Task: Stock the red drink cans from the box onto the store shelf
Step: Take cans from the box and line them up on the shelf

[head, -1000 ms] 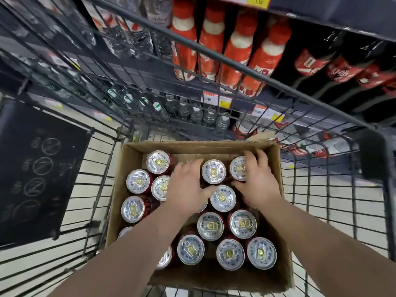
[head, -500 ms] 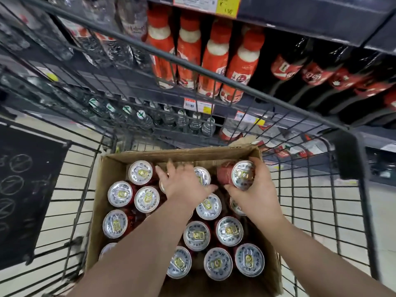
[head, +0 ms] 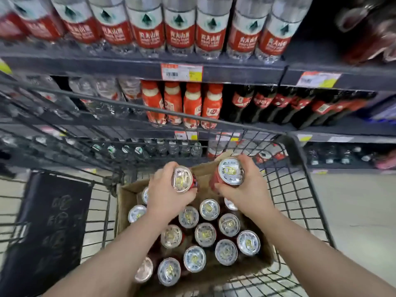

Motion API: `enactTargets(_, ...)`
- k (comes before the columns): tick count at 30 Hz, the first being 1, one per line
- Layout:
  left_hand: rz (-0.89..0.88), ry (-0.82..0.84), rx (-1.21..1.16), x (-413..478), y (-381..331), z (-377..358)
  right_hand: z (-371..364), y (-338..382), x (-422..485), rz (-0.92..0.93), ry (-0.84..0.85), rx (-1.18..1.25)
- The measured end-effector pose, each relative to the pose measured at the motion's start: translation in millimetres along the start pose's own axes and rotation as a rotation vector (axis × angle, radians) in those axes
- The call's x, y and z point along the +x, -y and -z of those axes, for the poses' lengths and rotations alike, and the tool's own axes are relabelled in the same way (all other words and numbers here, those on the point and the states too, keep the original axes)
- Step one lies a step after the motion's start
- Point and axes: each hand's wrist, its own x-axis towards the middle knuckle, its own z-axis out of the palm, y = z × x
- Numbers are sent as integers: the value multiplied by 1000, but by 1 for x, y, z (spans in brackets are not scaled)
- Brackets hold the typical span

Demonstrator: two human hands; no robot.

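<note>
An open cardboard box [head: 124, 200] sits in a wire shopping cart and holds several red drink cans [head: 205, 234] with silver tops. My left hand [head: 165, 196] grips one red can [head: 182, 179], lifted above the box. Beside it, my right hand [head: 246, 189] holds a second red can [head: 230, 171], also raised clear of the others. Both cans tilt their tops toward me. The store shelves [head: 235, 71] rise just beyond the cart.
The cart's wire rim [head: 150, 109] runs between my hands and the shelves. Water bottles [head: 180, 26] fill the top shelf; red-and-white bottles [head: 182, 103] and dark cola bottles [head: 278, 108] fill the one below. A dark placard [head: 49, 228] hangs on the cart's left side.
Both hands closed on cans and lifted them out of the box. My head tilted up, bringing more of the shelves into view.
</note>
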Motion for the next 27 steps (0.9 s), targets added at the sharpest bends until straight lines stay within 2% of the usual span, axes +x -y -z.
enactTargets(7, -144, 56, -189, -57, -79, 100, 63, 86, -68, 11, -111, 133)
enactTargets(13, -325, 155, -236, -102, -163, 138, 137, 119, -139, -46, -262, 289)
enactTargets(18, -523, 261, -263, -145, -255, 115, 220, 121, -204, -85, -496, 302)
enactTargets(21, -629, 383, -260, -181, -317, 82, 278, 109, -248, -100, -644, 296)
enactTargets(25, -700, 537, -330, -246, -397, 20, 360, 66, -311, -147, -807, 312)
enactTargets(27, -675, 625, -370, -278, -429, -12, 397, 41, -343, -153, -845, 319)
